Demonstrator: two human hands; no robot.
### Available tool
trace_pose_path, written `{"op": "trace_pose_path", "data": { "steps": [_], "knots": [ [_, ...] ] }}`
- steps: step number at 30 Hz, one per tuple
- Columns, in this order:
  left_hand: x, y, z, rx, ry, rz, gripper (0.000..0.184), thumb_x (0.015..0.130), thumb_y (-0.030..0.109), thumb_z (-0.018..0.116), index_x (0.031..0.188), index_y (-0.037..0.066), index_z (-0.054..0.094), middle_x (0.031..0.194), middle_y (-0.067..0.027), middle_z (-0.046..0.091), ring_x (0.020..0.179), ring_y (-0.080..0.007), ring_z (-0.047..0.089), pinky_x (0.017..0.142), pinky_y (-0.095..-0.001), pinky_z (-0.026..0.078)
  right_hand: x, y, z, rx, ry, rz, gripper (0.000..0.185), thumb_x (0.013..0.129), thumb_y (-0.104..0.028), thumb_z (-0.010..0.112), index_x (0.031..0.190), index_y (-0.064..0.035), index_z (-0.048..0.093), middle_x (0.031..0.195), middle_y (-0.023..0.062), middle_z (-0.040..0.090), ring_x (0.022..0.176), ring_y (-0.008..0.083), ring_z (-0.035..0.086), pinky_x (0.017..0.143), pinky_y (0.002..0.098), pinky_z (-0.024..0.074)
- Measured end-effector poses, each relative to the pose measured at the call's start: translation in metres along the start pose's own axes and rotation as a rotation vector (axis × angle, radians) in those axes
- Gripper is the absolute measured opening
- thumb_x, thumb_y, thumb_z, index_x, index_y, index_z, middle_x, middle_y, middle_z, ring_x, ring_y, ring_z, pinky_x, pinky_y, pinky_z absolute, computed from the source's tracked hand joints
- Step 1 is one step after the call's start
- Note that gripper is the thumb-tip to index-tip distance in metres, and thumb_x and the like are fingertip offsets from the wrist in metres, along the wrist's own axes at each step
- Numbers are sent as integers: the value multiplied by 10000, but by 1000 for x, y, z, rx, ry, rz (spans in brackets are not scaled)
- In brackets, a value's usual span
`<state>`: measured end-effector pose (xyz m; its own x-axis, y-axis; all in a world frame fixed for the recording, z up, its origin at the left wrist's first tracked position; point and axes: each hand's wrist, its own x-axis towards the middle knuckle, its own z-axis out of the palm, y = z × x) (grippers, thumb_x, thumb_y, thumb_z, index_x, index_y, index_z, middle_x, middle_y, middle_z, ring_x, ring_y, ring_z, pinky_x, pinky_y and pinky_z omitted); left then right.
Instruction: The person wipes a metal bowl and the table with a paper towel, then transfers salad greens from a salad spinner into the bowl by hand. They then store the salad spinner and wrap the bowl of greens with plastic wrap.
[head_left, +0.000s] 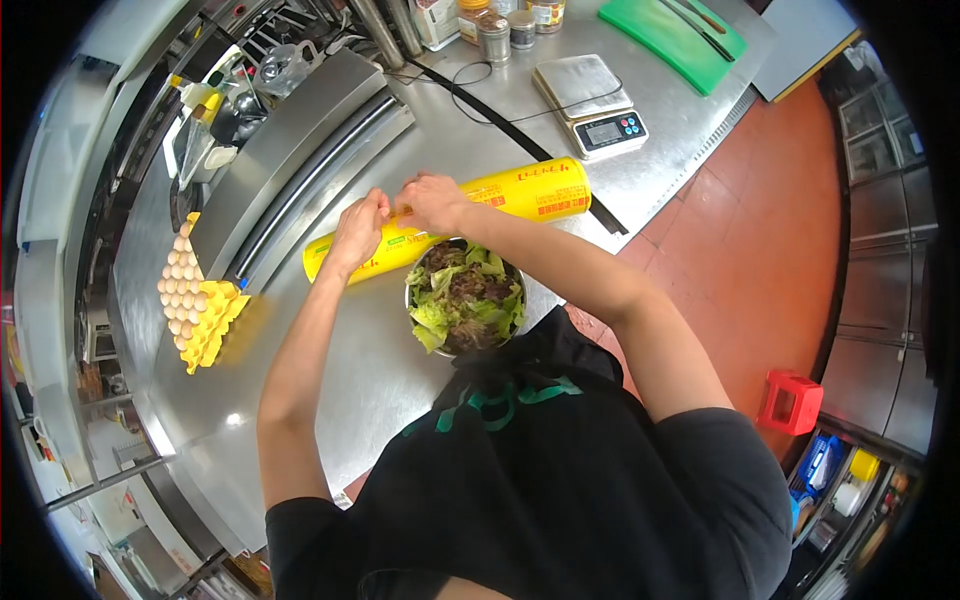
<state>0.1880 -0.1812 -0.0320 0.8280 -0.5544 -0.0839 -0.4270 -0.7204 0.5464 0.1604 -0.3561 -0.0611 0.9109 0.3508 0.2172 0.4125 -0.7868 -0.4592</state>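
A long yellow roll with red print (530, 190), which looks like cling film, lies slantwise across the steel counter. My left hand (362, 228) is at the roll's left part, fingers closed in a pinch. Close beside it, my right hand (430, 203) bends over the roll with its fingers closed too and pointing toward the left hand. Any clear film between the fingers is too fine to make out. A round metal bowl of green and reddish lettuce (467, 297) stands just in front of the roll, under my right forearm and close to my body.
A digital scale (590, 105) with a thin cable sits beyond the roll. At the far right is a green cutting board (675, 40) with knives. Jars (494, 40) stand at the back. Eggs (180, 285) in a yellow tray lie left. A red stool (790, 402) is on the floor.
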Motion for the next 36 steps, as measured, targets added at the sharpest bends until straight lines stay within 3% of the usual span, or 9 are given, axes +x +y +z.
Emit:
{"op": "trace_pose_path", "data": {
  "steps": [9, 16, 18, 22, 25, 27, 30, 33, 36],
  "knots": [
    [-19, -9, -28, 192, -170, 238, 118, 800, 50, 609, 908, 37, 563, 872, -114, 594, 893, -307, 554, 787, -395, 444, -8, -8, -2, 77, -49, -183, 170, 846, -185, 564, 1008, -137, 580, 911, 120, 629, 921, 321, 616, 767, 425, 496],
    [-10, -17, -22, 97, -78, 360, 95, 789, 70, 638, 831, 23, 567, 855, -116, 589, 862, -274, 556, 758, -409, 440, -11, 4, -6, 69, -17, -179, 149, 822, -251, 614, 854, -105, 613, 899, 104, 619, 874, 323, 611, 758, 430, 492],
    [-17, -12, -25, -139, -154, 18, 143, 799, 106, 652, 831, 15, 546, 772, -121, 544, 785, -284, 548, 727, -409, 427, -13, 6, -7, 47, -10, -217, 171, 814, -268, 628, 831, -98, 615, 896, 100, 619, 868, 320, 611, 753, 430, 493],
    [-18, 0, -35, -139, -264, -134, 160, 789, 107, 671, 837, 13, 552, 738, -133, 541, 735, -294, 559, 702, -419, 429, -11, 4, -7, 161, -46, -147, 194, 793, -287, 656, 829, -101, 614, 906, 83, 618, 896, 297, 610, 764, 412, 493],
    [-17, -8, -38, 106, -328, -1, 166, 768, 88, 687, 838, 8, 559, 754, -141, 552, 754, -315, 560, 693, -427, 428, -7, 9, -5, 155, -166, -85, 195, 792, -301, 660, 820, -113, 615, 914, 76, 616, 921, 287, 603, 773, 404, 489],
    [-18, -32, -31, 299, -191, 369, 178, 746, 92, 706, 838, 18, 573, 773, -147, 570, 791, -333, 566, 685, -429, 431, -8, 12, -4, 106, -198, -101, 195, 795, -309, 658, 814, -119, 615, 913, 74, 615, 930, 284, 599, 776, 403, 486],
    [-19, -27, -33, 212, -123, 438, 178, 734, 95, 707, 818, 15, 572, 787, -161, 578, 835, -351, 558, 711, -426, 439, -9, 21, -6, 139, -127, -164, 191, 812, -321, 644, 818, -131, 624, 922, 71, 617, 922, 287, 597, 786, 400, 479],
    [-20, -26, -30, 122, -182, 84, 199, 712, 110, 723, 797, 16, 570, 796, -159, 585, 860, -342, 554, 767, -415, 442, -4, 28, 1, 280, -92, -94, 197, 828, -325, 633, 836, -128, 642, 919, 68, 628, 905, 283, 595, 784, 386, 472],
    [-9, -28, -43, 330, -387, 165, 258, 676, 146, 755, 788, 15, 563, 797, -154, 590, 862, -345, 559, 791, -426, 446, -4, 32, 5, 424, -167, 23, 210, 833, -331, 634, 861, -123, 655, 913, 72, 635, 895, 285, 593, 772, 375, 466]
  ]
}}
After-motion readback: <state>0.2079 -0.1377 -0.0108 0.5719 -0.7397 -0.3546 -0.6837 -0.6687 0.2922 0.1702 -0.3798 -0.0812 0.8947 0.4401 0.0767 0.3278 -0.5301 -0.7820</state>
